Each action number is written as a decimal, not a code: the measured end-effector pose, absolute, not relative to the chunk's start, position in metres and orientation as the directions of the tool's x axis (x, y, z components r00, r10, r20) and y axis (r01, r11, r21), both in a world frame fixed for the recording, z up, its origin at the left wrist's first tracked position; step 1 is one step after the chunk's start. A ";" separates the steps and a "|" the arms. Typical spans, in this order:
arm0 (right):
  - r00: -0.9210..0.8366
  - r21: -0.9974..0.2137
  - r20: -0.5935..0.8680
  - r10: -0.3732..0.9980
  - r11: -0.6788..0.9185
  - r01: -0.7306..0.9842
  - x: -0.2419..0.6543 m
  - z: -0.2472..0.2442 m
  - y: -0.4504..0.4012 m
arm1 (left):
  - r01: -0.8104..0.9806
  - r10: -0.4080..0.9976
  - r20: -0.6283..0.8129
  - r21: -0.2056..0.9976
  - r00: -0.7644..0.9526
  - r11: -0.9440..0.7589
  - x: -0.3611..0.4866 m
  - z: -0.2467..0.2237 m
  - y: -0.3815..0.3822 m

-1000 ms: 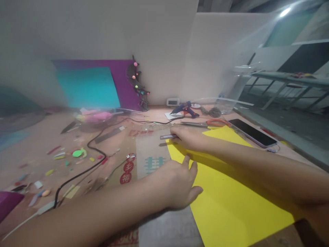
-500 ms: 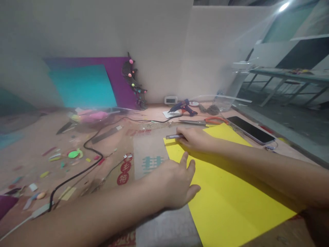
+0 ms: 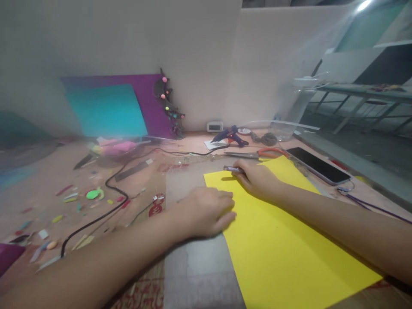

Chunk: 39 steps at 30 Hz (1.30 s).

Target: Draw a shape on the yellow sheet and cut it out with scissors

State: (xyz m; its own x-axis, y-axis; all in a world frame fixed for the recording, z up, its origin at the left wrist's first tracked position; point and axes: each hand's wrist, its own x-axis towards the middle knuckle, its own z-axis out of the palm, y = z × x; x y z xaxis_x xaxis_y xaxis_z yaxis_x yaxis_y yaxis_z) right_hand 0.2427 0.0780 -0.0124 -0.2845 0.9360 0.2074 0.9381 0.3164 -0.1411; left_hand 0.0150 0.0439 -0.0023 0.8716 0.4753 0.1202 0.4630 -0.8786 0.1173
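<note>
A large yellow sheet (image 3: 277, 249) of paper or thin foam lies slanted on the work surface, its far part under my right hand. My right hand (image 3: 259, 178) is closed around a slim lavender pen-like tool (image 3: 232, 169), whose metallic end points left near the sheet's far edge. Whether it is a pen or a craft knife I cannot tell. My left hand (image 3: 206, 212) is at the sheet's left edge, palm down, fingers stretched toward the yellow with nothing in them. Beneath the hands and sheet is a printed cardboard (image 3: 196, 266) with a grey band.
Beyond the sheet are orange-handled scissors (image 3: 272, 152), a glue gun (image 3: 230, 136) and a phone (image 3: 318, 165). A black cable (image 3: 111, 182) winds across the left side among colourful scraps (image 3: 93, 194). Teal (image 3: 107, 109) and purple sheets lean against the back wall.
My left hand has moved left and its fingers have drawn closer together. My right hand has shifted slightly right with the lavender tool.
</note>
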 end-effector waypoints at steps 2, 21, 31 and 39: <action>-0.305 -0.119 0.213 0.928 0.335 0.935 0.243 -0.011 0.078 | 0.538 0.559 0.212 0.153 0.801 -0.829 0.011 -0.006 0.062; -0.335 -0.147 0.204 0.920 0.367 0.918 0.245 -0.012 0.081 | 0.234 0.193 -0.134 0.635 0.972 -0.736 0.019 0.009 0.021; -0.329 -0.200 0.230 0.916 0.376 0.905 0.245 -0.014 0.083 | 0.196 0.152 -0.124 0.593 0.981 -0.781 0.022 0.017 0.018; -0.318 -0.229 0.213 0.924 0.363 0.903 0.245 -0.013 0.083 | 0.497 0.558 0.030 0.416 0.830 -0.762 0.019 0.010 0.021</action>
